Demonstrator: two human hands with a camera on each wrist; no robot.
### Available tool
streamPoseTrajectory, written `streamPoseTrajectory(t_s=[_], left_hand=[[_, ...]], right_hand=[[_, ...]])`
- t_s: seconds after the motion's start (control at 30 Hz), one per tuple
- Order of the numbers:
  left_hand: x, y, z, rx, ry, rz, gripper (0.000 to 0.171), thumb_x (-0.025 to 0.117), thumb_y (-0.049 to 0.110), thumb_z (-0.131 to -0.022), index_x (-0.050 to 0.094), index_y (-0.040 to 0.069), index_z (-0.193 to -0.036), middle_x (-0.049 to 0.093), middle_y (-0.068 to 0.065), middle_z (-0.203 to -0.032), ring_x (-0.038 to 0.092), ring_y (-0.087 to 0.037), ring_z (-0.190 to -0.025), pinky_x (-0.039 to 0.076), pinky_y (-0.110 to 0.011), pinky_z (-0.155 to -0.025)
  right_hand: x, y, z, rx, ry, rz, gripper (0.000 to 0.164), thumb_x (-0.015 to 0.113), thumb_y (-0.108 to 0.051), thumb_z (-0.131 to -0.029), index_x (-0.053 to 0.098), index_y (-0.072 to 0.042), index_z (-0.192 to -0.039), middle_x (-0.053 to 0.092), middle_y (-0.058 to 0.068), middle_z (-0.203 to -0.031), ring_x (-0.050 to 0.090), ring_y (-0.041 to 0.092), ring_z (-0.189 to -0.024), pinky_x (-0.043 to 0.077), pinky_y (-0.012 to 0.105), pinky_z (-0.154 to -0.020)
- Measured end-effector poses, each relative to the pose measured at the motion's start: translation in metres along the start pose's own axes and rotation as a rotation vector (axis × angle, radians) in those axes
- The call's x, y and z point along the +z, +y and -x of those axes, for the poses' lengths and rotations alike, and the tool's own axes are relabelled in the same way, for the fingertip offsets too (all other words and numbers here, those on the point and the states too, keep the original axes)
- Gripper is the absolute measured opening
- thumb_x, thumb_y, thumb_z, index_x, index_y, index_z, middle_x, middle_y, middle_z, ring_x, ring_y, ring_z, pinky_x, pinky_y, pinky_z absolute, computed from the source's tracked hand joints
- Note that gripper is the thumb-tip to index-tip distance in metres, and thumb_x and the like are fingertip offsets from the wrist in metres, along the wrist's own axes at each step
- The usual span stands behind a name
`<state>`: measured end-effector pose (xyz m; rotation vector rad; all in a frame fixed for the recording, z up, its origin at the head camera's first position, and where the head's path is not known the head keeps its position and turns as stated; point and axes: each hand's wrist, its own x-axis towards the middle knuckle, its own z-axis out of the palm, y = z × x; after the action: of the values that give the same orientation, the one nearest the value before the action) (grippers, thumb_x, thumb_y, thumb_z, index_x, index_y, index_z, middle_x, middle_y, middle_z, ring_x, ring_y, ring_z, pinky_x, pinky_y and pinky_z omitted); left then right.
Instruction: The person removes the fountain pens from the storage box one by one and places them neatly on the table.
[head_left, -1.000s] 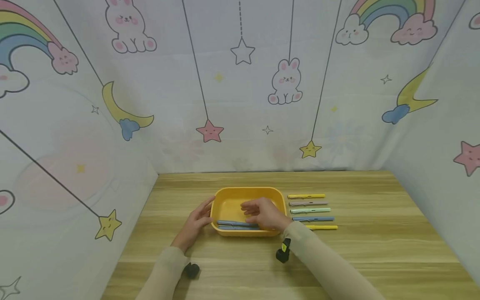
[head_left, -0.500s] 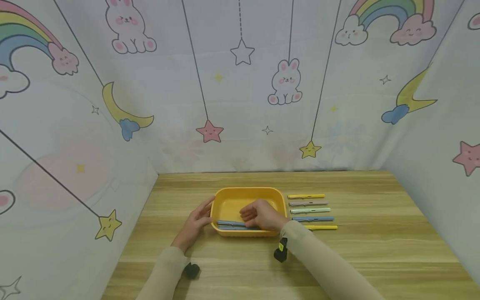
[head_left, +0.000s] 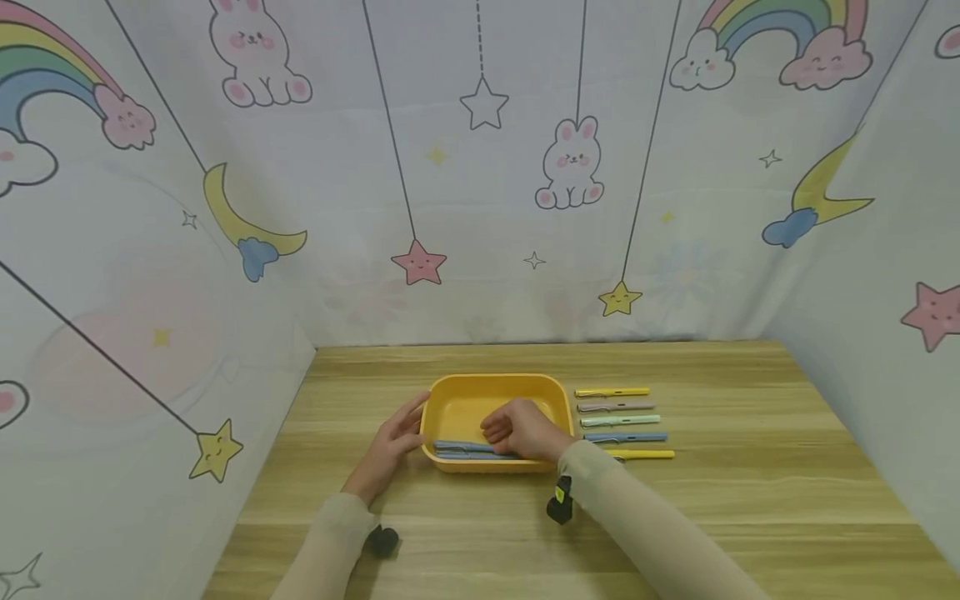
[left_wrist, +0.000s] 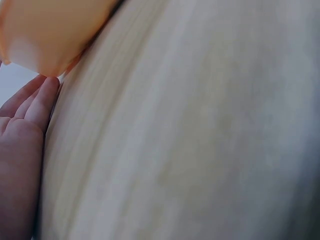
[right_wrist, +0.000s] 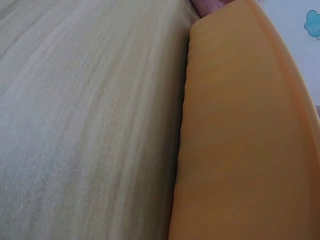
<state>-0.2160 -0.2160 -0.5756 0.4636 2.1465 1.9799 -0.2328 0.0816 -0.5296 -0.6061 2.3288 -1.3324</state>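
Note:
An orange-yellow plastic tray [head_left: 498, 382] stands on the wooden table. Blue pens [head_left: 463, 447] lie side by side in it along the near wall, their right ends hidden by a hand. My right hand [head_left: 527, 432] reaches over the tray's near right corner, fingers bent and thumb down by the pens. Whether it pinches one is hidden; the right wrist view shows mostly the tray's outer wall [right_wrist: 245, 120]. With fingers extended, my left hand [head_left: 393, 442] rests against the tray's left side. In the left wrist view its fingertips touch the tray's underside edge [left_wrist: 50, 45].
Right of the tray several pens lie in a column: a yellow pen [head_left: 612, 392], a pinkish-grey pen [head_left: 617, 407], a mint pen [head_left: 621, 422], a blue pen [head_left: 626, 437] and another yellow pen [head_left: 647, 455]. A patterned cloth backdrop [head_left: 480, 308] encloses the table's back and sides.
My right hand's fingers have bent inward and its thumb has come closer to the blue pens; the wrist has shifted slightly left. The left hand and the tray stay put.

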Motion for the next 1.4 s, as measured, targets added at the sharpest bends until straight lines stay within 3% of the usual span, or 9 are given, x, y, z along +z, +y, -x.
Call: streamPoseTrajectory(t_s=[0.27, 0.63, 1.0, 1.4], left_hand=[[-0.0007, 0.0002, 0.0001, 0.022, -0.016, 0.012, 0.072, 0.056, -0.001, -0.099, 0.035, 0.015, -0.165, 0.035, -0.024, -0.166, 0.035, -0.045, -0.152, 0.039, -0.018, -0.111], [0.0004, 0.0018, 0.0013, -0.005, -0.005, 0.002, 0.072, 0.057, 0.002, -0.099, 0.037, 0.02, -0.165, 0.036, -0.022, -0.167, 0.038, -0.042, -0.151, 0.039, -0.017, -0.11], [0.0009, 0.0029, 0.0015, -0.024, 0.005, -0.003, 0.07, 0.058, 0.004, -0.099, 0.039, 0.023, -0.164, 0.037, -0.018, -0.167, 0.038, -0.039, -0.152, 0.039, -0.016, -0.11], [0.0009, 0.0026, 0.0011, -0.012, -0.004, -0.004, 0.071, 0.057, 0.003, -0.099, 0.037, 0.022, -0.164, 0.036, -0.019, -0.167, 0.037, -0.04, -0.152, 0.039, -0.018, -0.111]], right_hand=[[0.0001, -0.0041, 0.0, -0.017, 0.022, 0.124, 0.039, 0.08, 0.012, -0.082, 0.076, 0.004, -0.12, 0.079, 0.014, -0.11, 0.077, 0.026, -0.097, 0.063, 0.035, -0.083], [0.0006, -0.0007, -0.0022, -0.1, 0.027, 0.248, 0.04, 0.083, 0.011, -0.08, 0.076, 0.002, -0.119, 0.079, 0.012, -0.11, 0.077, 0.025, -0.097, 0.063, 0.035, -0.083], [-0.003, 0.0003, -0.0022, -0.132, -0.029, 0.289, 0.039, 0.074, 0.005, -0.092, 0.074, -0.002, -0.13, 0.078, 0.007, -0.121, 0.074, 0.023, -0.113, 0.06, 0.036, -0.093], [-0.0049, -0.0005, -0.0022, -0.197, 0.026, 0.325, 0.037, 0.073, -0.001, -0.096, 0.072, -0.001, -0.133, 0.08, 0.003, -0.111, 0.074, 0.02, -0.103, 0.061, 0.037, -0.09]])
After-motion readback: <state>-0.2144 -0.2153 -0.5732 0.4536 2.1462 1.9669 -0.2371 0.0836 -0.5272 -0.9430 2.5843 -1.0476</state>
